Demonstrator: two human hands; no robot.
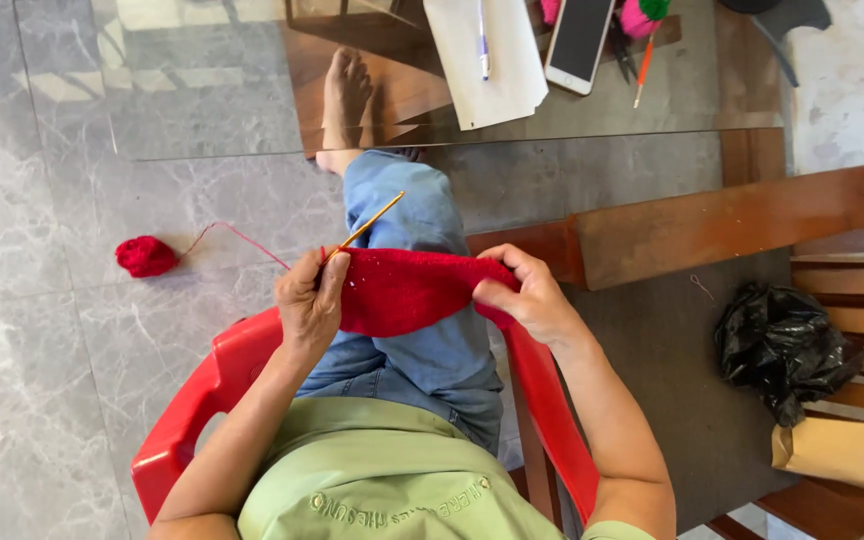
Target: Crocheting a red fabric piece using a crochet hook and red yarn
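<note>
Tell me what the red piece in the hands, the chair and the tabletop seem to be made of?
The red piece looks like crocheted yarn: soft, matte, with a strand running to a yarn ball. The chair seems moulded plastic, smooth and slightly glossy. The tabletop appears to be glass: a foot shows through it.

A smartphone [579,40] lies on the glass counter [202,80] at the top of the view, its dark rectangular screen blank within a white frame, just beside a white sheet of paper [497,65]. At the right edge, a flat tan paper package [842,455] rests on wooden slats, touching a crumpled black plastic bag [782,345] above it.
</note>
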